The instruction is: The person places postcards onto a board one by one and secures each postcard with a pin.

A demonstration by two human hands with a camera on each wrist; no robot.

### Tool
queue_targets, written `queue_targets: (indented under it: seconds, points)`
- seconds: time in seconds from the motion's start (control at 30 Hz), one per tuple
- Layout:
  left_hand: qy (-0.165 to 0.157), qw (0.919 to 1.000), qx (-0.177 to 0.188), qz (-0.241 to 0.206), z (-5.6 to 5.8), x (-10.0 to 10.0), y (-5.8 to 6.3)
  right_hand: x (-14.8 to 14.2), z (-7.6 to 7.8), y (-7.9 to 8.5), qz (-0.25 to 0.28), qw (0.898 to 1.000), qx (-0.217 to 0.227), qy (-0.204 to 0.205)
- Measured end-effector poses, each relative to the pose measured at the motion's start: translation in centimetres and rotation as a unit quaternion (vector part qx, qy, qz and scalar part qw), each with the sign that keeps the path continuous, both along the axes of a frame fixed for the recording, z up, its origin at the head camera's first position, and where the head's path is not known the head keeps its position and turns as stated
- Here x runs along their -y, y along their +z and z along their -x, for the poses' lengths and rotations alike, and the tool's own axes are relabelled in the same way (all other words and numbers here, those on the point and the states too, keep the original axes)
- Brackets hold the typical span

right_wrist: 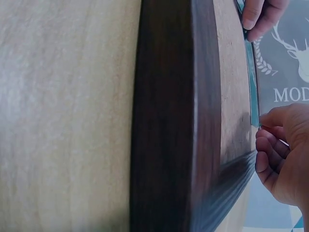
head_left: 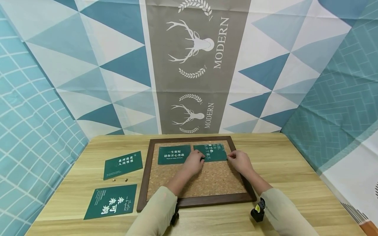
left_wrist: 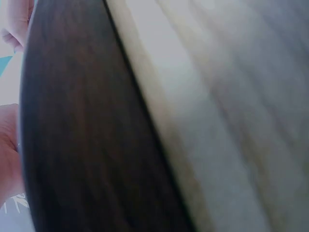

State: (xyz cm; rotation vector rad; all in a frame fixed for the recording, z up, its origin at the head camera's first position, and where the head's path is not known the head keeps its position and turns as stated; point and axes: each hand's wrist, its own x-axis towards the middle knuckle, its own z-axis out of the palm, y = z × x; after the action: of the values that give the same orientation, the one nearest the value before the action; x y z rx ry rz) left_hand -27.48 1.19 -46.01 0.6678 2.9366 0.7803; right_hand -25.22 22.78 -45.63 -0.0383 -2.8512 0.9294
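A dark-framed cork board lies on the table. On its upper part are two green cards with white writing, the left card and the right card. My left hand holds the right card at its lower left corner, fingers bent over it. With thumb and forefinger, my right hand pinches the same card's lower right corner. In the right wrist view that card shows nearly edge-on between both hands. The left wrist view catches only part of my left hand past the dark frame.
Left of the board lie two more green cards, an upper card and a lower card. Between them sit two small brass-coloured pins, one pin left of the other pin. A patterned cloth hangs behind the wooden table.
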Motion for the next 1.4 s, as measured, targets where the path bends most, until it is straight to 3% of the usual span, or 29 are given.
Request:
queue_targets:
  seconds: [0.23,0.83,1.17,1.4]
  points:
    - [0.001,1.0000,-0.003,0.007,0.2,-0.1,-0.1,0.3,0.1,-0.2,-0.016,1.000,-0.012,0.003]
    - [-0.004,0.9999,0.005,0.011,-0.2,-0.1,0.3,1.0,-0.1,-0.9,-0.156,0.987,-0.037,0.031]
    - [-0.002,0.9998,0.006,0.020,-0.3,-0.1,0.4,1.5,-1.0,-0.9,-0.164,0.980,-0.091,0.062]
    - [-0.004,0.9998,0.001,0.020,-0.2,-0.1,0.4,1.3,-0.5,-1.2,-0.190,0.977,-0.073,0.067]
